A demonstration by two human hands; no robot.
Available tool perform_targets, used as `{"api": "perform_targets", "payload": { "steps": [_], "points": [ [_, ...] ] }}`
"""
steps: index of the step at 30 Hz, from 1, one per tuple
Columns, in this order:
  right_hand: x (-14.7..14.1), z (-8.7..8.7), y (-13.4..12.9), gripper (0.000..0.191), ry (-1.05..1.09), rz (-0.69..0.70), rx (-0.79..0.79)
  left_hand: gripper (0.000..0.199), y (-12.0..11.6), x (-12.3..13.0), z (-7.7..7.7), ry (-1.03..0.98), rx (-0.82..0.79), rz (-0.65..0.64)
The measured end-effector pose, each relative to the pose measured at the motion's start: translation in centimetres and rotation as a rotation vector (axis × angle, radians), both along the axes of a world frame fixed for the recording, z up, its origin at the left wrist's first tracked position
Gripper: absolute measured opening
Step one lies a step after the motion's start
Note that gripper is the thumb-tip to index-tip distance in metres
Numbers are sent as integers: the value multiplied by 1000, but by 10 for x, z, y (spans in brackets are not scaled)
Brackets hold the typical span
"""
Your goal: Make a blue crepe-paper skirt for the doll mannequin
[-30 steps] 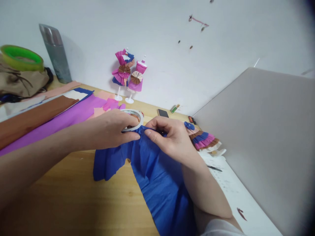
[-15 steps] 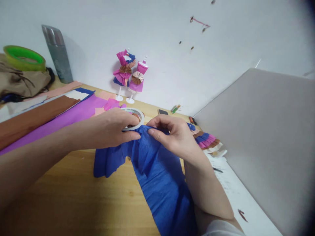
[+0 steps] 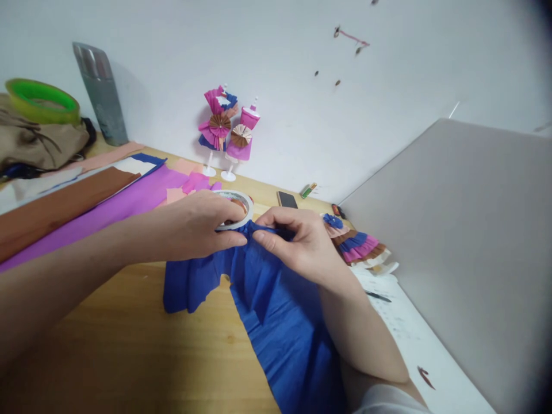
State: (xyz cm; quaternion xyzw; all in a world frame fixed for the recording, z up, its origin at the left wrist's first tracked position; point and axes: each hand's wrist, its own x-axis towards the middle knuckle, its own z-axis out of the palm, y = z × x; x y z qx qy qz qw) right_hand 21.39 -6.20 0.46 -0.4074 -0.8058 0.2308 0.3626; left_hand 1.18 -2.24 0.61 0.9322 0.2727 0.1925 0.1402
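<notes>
A long sheet of blue crepe paper point(image 3: 284, 310) hangs down toward me, its top edge bunched into small folds. My right hand point(image 3: 297, 241) pinches that edge between thumb and fingers. Just left of it, my left hand point(image 3: 198, 224) is closed around the rim of a roll of tape point(image 3: 248, 207), with a finger inside the ring and the thumb below, against the blue paper. The roll touches the gathered edge. The other fingers of my left hand are hidden.
Brown point(image 3: 86, 195) and purple crepe sheets point(image 3: 142, 187) lie at left, near a grey bottle point(image 3: 103, 98) and a green tape roll point(image 3: 43, 103). Two small dressed stands point(image 3: 219, 123) are by the wall. A phone point(image 3: 287, 199) and a layered ruffled dress point(image 3: 360, 244) lie at right.
My right hand has shifted slightly left and down, closer to the left thumb, and the paper's edge there is more bunched. The left hand and tape roll have hardly moved.
</notes>
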Motion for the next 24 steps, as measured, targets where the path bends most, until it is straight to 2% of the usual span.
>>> {"api": "perform_targets", "payload": {
  "steps": [4, 8, 12, 16, 24],
  "points": [
    [0, 0, 0, 14, 4, -25, -10, 27, -7, 0, 8, 20, -18, 31],
    [-1, -1, 0, 14, 17, 11, -20, 26, -12, 1, 15, 62, -57, 47],
    [-2, -1, 0, 13, 19, -26, 20, 25, -9, 0, 11, 55, -20, 60],
    [-3, -2, 1, 14, 26, 0, 7, 26, -7, 0, 5, 16, -1, 27],
    [-3, -4, 4, 12, 41, -42, 8, 27, -7, 1, 6, 19, -16, 17]
  ]
}}
